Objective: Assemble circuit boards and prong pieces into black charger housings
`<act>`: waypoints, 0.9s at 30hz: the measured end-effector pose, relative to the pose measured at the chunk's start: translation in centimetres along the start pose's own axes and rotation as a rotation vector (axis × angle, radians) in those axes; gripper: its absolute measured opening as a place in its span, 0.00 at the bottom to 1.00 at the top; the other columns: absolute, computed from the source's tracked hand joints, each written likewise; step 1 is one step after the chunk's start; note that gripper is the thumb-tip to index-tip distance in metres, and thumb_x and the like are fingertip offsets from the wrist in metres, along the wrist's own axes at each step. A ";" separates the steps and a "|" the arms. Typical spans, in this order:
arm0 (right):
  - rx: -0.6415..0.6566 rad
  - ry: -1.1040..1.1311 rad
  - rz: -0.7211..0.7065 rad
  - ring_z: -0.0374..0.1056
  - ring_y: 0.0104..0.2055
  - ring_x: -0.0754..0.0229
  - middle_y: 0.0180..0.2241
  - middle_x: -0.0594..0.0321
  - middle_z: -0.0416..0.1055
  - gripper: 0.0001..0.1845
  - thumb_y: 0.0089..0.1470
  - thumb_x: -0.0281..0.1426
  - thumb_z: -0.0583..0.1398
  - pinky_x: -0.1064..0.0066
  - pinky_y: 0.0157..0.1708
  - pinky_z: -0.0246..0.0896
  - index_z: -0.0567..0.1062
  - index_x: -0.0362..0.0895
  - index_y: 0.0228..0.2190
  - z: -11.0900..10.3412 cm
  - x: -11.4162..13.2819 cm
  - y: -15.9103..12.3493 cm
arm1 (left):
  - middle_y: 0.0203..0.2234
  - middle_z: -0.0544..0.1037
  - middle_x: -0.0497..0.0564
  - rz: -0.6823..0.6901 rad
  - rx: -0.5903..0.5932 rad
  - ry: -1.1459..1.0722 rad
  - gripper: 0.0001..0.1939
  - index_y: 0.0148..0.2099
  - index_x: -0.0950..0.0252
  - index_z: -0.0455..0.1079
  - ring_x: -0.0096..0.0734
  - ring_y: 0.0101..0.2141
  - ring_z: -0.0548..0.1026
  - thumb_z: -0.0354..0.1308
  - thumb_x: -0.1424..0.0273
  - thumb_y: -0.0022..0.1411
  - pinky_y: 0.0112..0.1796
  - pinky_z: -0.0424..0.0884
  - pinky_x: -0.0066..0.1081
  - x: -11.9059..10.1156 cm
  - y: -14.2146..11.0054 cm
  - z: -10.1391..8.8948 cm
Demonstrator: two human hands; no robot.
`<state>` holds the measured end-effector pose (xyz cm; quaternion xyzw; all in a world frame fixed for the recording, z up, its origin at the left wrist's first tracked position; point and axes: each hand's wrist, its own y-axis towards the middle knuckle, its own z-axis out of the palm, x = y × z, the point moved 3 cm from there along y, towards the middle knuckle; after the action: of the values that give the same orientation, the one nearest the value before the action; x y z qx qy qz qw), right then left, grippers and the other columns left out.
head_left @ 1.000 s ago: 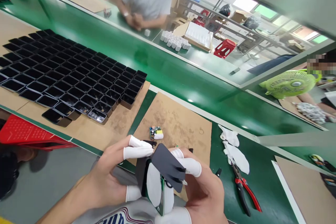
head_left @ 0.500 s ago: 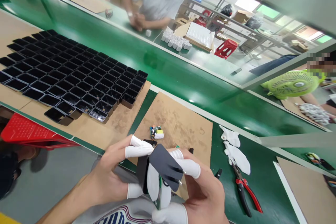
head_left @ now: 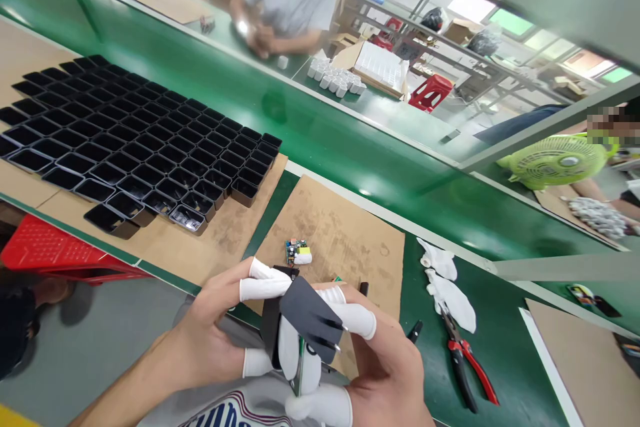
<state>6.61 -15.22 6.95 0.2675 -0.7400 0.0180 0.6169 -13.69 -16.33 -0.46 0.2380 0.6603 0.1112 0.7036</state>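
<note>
Both hands wear white finger cots and meet low in the frame. My left hand (head_left: 213,333) grips a black plastic housing (head_left: 270,337) from the left. My right hand (head_left: 385,367) holds a dark grey insulating sheet (head_left: 307,317) with metal pins at its edge, pressed against the housing. A green circuit board edge (head_left: 299,377) shows between my fingers below the sheet. A small green circuit board with a white part (head_left: 297,252) lies on the cardboard mat (head_left: 345,233) just beyond my hands.
Several rows of empty black housings (head_left: 135,143) stand on cardboard at the left. Red-handled pliers (head_left: 463,357) and white cloth gloves (head_left: 447,283) lie at the right. A green conveyor belt (head_left: 320,140) runs across. A person sits opposite; a green fan (head_left: 553,160) stands far right.
The grey sheet and the housing have shifted slightly left and down in my hands. The person opposite has moved their hands a little.
</note>
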 end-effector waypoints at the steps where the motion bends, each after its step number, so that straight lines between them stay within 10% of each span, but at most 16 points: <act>1: 0.005 0.001 0.000 0.86 0.51 0.41 0.50 0.58 0.87 0.38 0.49 0.39 0.85 0.53 0.52 0.85 0.84 0.59 0.60 0.0 0.0 0.0 | 0.52 0.83 0.55 0.010 -0.001 0.004 0.32 0.61 0.58 0.78 0.39 0.46 0.84 0.76 0.83 0.56 0.46 0.83 0.35 0.1 -0.1 0.0; 27: 0.042 -0.043 0.129 0.82 0.49 0.47 0.50 0.59 0.85 0.38 0.49 0.37 0.85 0.60 0.53 0.81 0.84 0.58 0.60 0.0 -1.1 -0.4 | 0.52 0.85 0.56 -0.065 -0.010 -0.009 0.28 0.59 0.57 0.80 0.43 0.48 0.85 0.78 0.79 0.58 0.49 0.85 0.39 1.0 -0.4 0.0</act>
<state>6.94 -15.18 5.84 0.2326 -0.7683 0.0674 0.5926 -13.67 -16.17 -1.49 0.2132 0.6639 0.0905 0.7111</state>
